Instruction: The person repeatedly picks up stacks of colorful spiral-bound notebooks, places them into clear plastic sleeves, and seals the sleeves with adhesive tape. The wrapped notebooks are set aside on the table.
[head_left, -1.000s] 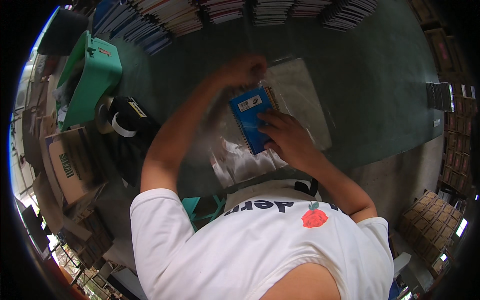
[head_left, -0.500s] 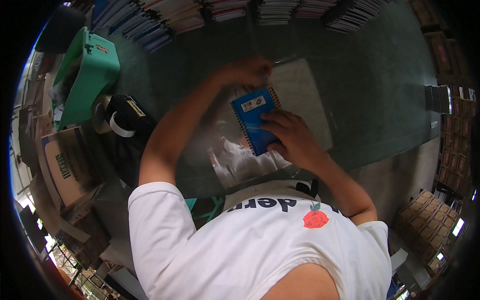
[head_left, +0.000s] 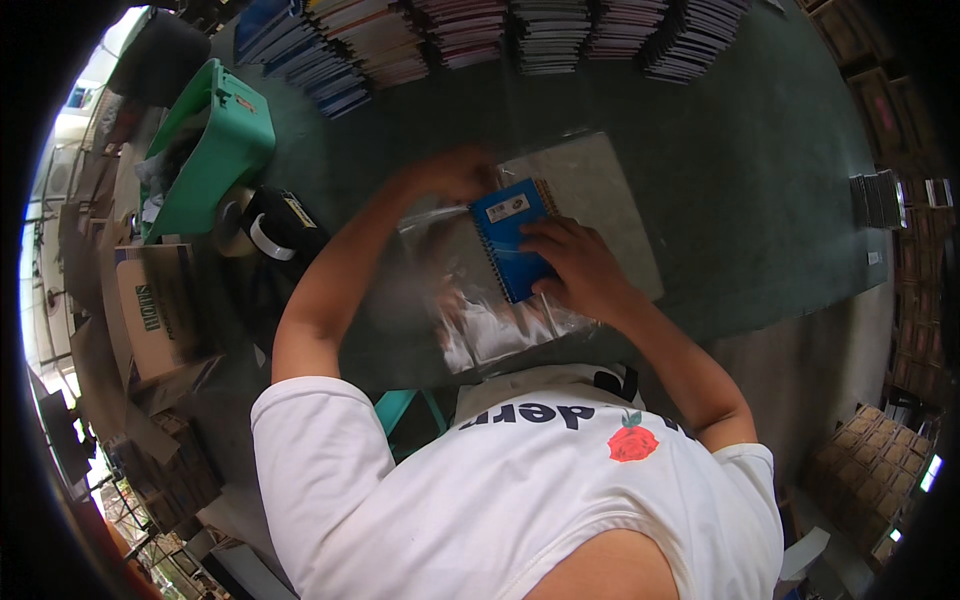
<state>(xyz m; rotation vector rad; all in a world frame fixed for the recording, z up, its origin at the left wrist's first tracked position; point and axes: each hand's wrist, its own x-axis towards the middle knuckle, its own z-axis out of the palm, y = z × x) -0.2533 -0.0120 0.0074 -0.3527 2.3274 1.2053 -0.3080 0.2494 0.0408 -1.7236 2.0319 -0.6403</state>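
Notebook (head_left: 512, 238), blue and spiral-bound, lies a little farther into the clear plastic sleeve (head_left: 480, 300) than a second ago, so the bagging looks nearly done. The right hand (head_left: 577, 268) presses flat on its cover, fingers spread; the left hand (head_left: 455, 175), just beyond it, pinches the sleeve's mouth. Past both hands the green worktop (head_left: 740, 180) is bare up to the stacked notebooks (head_left: 520, 35).

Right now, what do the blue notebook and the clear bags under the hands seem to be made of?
The blue notebook looks like a glossy card cover with a wire spiral binding: dark coils run along its left edge. The clear bags seem to be thin plastic film, since they are see-through, wrinkled and give bright glints. The right hand presses on the notebook; the left hand touches the film.
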